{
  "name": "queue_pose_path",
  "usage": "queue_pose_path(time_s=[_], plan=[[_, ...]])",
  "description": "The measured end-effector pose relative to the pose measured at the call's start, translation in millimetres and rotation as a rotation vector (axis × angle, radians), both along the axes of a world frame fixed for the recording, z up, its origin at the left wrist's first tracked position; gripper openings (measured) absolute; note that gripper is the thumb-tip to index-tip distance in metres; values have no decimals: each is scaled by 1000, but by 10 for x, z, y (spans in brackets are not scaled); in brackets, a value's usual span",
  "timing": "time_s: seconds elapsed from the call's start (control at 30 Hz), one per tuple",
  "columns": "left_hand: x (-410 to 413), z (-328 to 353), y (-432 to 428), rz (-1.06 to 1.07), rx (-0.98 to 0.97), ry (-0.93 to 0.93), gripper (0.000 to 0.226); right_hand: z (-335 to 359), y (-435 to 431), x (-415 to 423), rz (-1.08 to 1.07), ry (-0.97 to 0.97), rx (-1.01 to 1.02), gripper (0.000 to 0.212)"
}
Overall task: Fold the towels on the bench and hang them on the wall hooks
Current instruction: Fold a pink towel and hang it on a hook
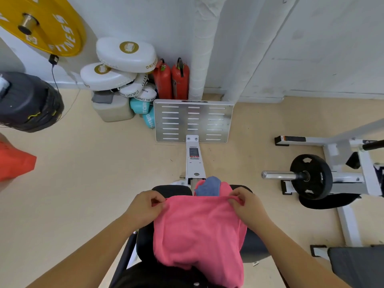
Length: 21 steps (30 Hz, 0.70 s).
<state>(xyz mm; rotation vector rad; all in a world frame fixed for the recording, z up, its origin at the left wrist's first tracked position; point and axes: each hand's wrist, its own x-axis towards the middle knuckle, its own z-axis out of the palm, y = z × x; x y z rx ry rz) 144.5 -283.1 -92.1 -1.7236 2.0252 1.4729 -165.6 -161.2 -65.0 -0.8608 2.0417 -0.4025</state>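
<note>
A pink towel (pixel 197 231) hangs in front of me over the black padded bench (pixel 172 190). My left hand (pixel 145 206) pinches its upper left corner, and my right hand (pixel 247 204) pinches its upper right corner, so the top edge is stretched between them. Behind that edge a blue towel (pixel 207 187) lies on another pink towel (pixel 225 187) on the bench. No wall hooks are in view.
The bench's white frame leads to a metal footplate (pixel 193 121). Two red fire extinguishers (pixel 172 80), white boxing pads (pixel 124 57) and a jug stand by the wall. A barbell rack with a black plate (pixel 309 176) is at right; a black punching bag (pixel 27 100) at left.
</note>
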Motion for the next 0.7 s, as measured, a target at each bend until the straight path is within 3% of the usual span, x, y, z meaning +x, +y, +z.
queue_pose_path(time_s=[0.1, 0.33, 0.47, 0.7], plan=[[101, 152, -25, 43, -41, 32, 24, 178, 111, -31, -135, -114, -66, 16], [116, 671, 291, 54, -179, 85, 14, 522, 464, -68, -242, -310, -177, 18], [130, 1052, 597, 14, -259, 66, 21, 677, 758, -186, -259, -425, -185, 10], [155, 1912, 1171, -203, -419, 7, 22, 1312, 1278, -452, -131, -428, -317, 10]])
